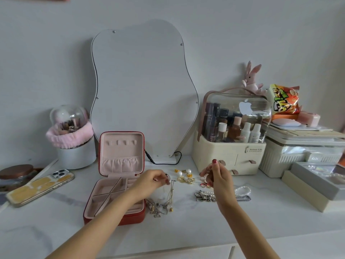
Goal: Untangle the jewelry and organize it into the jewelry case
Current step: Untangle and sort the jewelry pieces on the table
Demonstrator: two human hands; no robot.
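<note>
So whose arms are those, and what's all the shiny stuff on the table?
The arms belong to a person wearing a camera on their head, so this one picture looks down at their own hands. The left hand and the right hand each pinch an end of a thin chain stretched between them. On the white marble-look table stands an open red jewelry case with pink lining, its compartments bare. Beside it lie a tangled heap of gold and silver chains, gold and pearl earrings and a white pearl bracelet.
</note>
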